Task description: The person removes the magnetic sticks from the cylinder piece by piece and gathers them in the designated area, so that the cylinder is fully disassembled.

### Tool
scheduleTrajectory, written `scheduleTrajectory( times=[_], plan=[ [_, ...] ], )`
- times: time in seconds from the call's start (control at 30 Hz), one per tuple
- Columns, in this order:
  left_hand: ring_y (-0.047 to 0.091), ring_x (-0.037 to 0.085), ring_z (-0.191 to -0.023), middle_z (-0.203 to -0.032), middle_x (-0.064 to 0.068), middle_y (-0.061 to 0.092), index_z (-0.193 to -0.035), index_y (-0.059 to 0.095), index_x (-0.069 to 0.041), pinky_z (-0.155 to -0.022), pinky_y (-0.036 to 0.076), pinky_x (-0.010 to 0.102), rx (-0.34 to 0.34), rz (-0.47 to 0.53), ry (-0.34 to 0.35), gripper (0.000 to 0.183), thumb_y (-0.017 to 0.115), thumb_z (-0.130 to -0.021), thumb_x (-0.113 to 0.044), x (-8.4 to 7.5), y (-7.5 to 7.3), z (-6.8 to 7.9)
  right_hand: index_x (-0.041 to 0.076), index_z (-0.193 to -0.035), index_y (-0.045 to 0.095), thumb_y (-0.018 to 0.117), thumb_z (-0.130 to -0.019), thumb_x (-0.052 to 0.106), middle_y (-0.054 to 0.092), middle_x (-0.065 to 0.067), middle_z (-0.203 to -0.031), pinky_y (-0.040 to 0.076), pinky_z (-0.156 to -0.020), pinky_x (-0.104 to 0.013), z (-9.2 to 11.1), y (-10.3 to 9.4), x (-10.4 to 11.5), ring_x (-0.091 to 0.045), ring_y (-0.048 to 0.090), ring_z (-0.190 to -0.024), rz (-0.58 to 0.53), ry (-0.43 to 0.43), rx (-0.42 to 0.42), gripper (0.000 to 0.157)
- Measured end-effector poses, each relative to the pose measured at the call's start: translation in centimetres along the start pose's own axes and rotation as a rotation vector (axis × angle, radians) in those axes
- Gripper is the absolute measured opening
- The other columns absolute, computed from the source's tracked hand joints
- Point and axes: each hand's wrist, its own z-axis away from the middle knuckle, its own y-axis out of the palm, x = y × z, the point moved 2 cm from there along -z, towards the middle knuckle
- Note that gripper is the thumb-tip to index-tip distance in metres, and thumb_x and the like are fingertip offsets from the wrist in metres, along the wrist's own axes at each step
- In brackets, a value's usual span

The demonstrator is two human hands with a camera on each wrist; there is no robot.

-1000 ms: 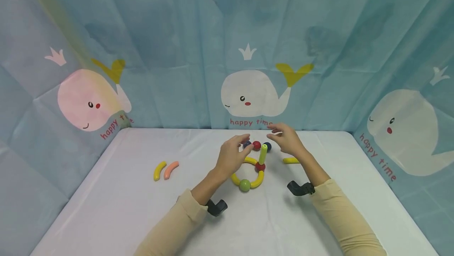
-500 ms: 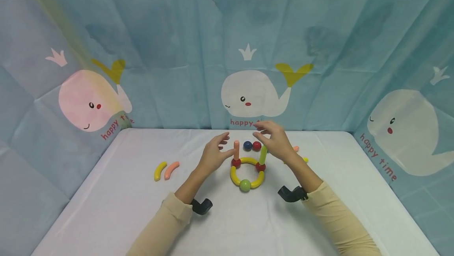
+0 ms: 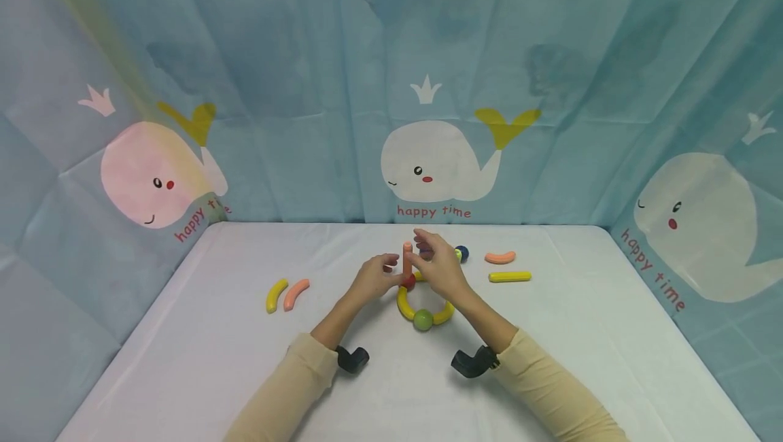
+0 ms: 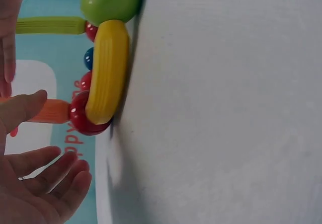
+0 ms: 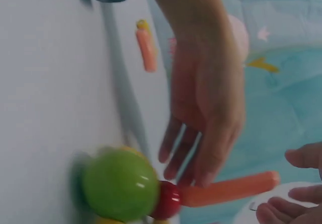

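Note:
An orange stick (image 3: 407, 260) stands upright on a red ball (image 3: 408, 282), at the back left of a ring of yellow curved sticks (image 3: 404, 304) joined by balls. At the ring's front is a green ball (image 3: 423, 319). My left hand (image 3: 372, 280) is beside the orange stick, its thumb across the lower part and its fingers spread. To the stick's right, my right hand (image 3: 443, 268) has its fingers apart, thumb near the upper part. In the right wrist view its fingers (image 5: 297, 158) sit clear of the tip. A green stick (image 4: 50, 25) stands on another red ball, mostly hidden in the head view.
On the left lie a yellow curved stick (image 3: 276, 295) and an orange curved one (image 3: 296, 294). Another orange curved stick (image 3: 500, 258) and a straight yellow stick (image 3: 510, 277) lie right. A dark blue ball (image 3: 463, 253) is behind the ring, near the curtain (image 3: 306, 156).
My right hand has moved left and slightly down, from behind the green stick to the orange stick. My left hand first drew back left, then came lower and closer to the orange stick's base.

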Motion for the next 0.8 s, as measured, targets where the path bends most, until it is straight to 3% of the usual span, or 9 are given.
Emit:
scheduleTrajectory(
  times=[0.37, 0.57, 0.8],
  plan=[
    [0.068, 0.025, -0.099, -0.108, 0.011, 0.072, -0.113, 0.070, -0.004, -0.086, 0.056, 0.038, 0.033, -0.049, 0.030, 0.033, 0.074, -0.086, -0.023, 0.1, 1.2, -0.8, 0.000, -0.134, 0.054, 0.065, -0.093, 0.013, 0.065, -0.018, -0.124, 0.052, -0.098, -0.043, -0.3, 2.1, -2.3, -0.033, 0.061, -0.118, -0.059, 0.195, 0.016, 0.044],
    [0.068, 0.022, -0.092, -0.099, 0.009, 0.075, -0.105, 0.073, -0.004, -0.085, 0.056, 0.036, 0.041, -0.062, 0.070, 0.026, 0.075, -0.084, -0.018, 0.2, 1.6, -1.0, 0.003, -0.129, 0.060, 0.063, -0.095, 0.016, 0.067, -0.015, -0.121, 0.053, -0.097, -0.042, -0.4, 2.5, -3.0, -0.030, 0.063, -0.115, -0.028, 0.207, 0.011, 0.036],
    [0.067, 0.018, -0.086, -0.094, 0.009, 0.075, -0.099, 0.074, -0.003, -0.079, 0.057, 0.032, 0.046, -0.073, 0.042, 0.021, 0.077, -0.082, -0.016, -0.2, 1.6, -1.2, 0.002, -0.126, 0.061, 0.062, -0.095, 0.013, 0.068, -0.016, -0.121, 0.052, -0.099, -0.042, -0.3, 2.6, -3.0, -0.030, 0.063, -0.115, -0.039, 0.181, -0.006, 0.033]
  ],
)
